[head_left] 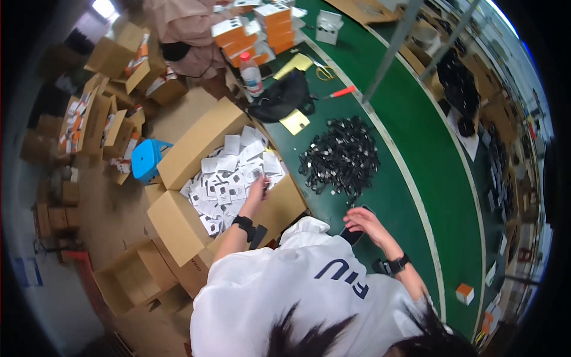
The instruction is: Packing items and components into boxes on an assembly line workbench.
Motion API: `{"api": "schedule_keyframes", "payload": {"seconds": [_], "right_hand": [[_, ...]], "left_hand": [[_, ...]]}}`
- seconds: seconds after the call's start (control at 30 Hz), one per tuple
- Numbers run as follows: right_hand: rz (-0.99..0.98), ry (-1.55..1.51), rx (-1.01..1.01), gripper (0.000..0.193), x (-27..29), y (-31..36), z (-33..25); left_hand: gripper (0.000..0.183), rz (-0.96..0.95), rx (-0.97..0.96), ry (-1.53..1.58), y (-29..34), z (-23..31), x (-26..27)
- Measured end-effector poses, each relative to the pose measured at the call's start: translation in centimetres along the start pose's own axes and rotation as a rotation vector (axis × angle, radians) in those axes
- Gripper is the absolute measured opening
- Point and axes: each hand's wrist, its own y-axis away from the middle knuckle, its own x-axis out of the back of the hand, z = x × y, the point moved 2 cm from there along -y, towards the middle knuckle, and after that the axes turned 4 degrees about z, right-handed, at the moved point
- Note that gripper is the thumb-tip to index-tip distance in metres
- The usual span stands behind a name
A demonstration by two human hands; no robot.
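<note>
Left hand (257, 190) over white packets (223, 194) — long axes seemingly pointing mixed ways.

We observe a brown floor (104, 220) and, at far left, a pale wall (59, 309) bearing a blue panel (28, 272). A blue stool (148, 159) stands near a green, white-striped workbench (386, 202). We note slanting grey posts (389, 50) and bright light (103, 7) at upper left, source unclear.

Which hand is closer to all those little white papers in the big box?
Left. The left hand is over the white papers in the cardboard box; the right hand is off to their right, over the green table.
</note>
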Motion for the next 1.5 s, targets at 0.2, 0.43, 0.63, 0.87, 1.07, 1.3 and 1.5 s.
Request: {"api": "schedule_keyframes", "payload": {"seconds": [0.2, 0.43, 0.63, 0.87, 1.07, 1.3, 1.5], "right_hand": [[-0.085, -0.26, 0.039, 0.049, -2.9, -1.1, -0.5], [0.104, -0.62, 0.113, 0.034, -1.9, -1.8, 2.1], [0.153, -0.601, 0.088, 0.04, 1.0, -1.6, 2.3], [0.349, -0.376, 0.166, 0.064, 1.5, -5.3, -2.5], [0.085, -0.004, 0.52, 0.064, 1.1, -0.3, -10.6], [0.468, 0.681, 1.764, 0.079, 0.8, 27.2, -26.6], [0.665, 0.504, 1.802, 0.073, 4.9, 32.1, -22.2]], "left_hand": [[0.032, -0.615, -0.079, -0.199, 9.1, 2.5, -16.2], [0.027, -0.717, -0.57, -0.576, 8.8, -1.7, -22.6], [0.031, -0.716, -0.243, -0.435, 10.5, 1.6, -21.9], [0.028, -0.39, -0.092, -0.097, 5.4, 4.2, -18.2], [0.028, -0.386, -0.366, -0.062, 8.9, 10.3, -16.1], [0.033, -0.556, -1.605, -0.275, 31.4, 30.0, -16.9], [0.031, -0.501, -1.68, -0.463, 35.8, 31.8, -18.7]]}}
